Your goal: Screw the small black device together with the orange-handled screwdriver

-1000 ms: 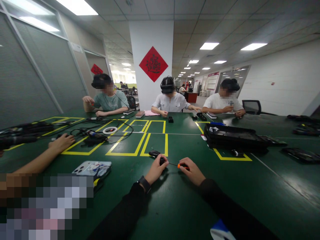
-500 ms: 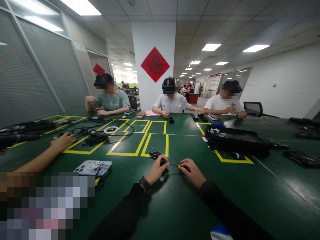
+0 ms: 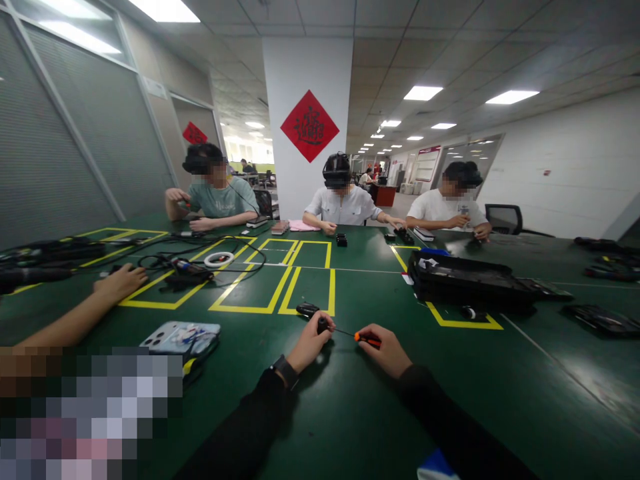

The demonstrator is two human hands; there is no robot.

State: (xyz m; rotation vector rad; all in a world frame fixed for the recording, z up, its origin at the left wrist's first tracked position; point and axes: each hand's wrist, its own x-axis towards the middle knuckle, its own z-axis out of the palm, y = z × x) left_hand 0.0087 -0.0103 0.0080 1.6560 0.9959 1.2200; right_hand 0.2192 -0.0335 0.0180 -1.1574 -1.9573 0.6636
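My left hand (image 3: 309, 345) is closed round a small black part (image 3: 323, 325) that stands on the green table (image 3: 350, 413). My right hand (image 3: 384, 351) grips a small screwdriver with an orange handle (image 3: 366, 339). Its thin shaft runs left and its tip meets the black part. Another small black piece (image 3: 307, 309) lies just beyond my left hand, at the edge of a yellow taped box (image 3: 310, 290). A dark watch sits on my left wrist.
A black case (image 3: 470, 283) lies open at the right. A phone in a patterned case (image 3: 181, 337) lies at the left, near a co-worker's forearm (image 3: 85, 310). Cables and a white ring (image 3: 220, 259) lie further back. Three people sit along the far side.
My hands with the part and screwdriver have stayed together, shifting slightly lower in view as my head tilted. The co-worker's hand at the left barely moved.
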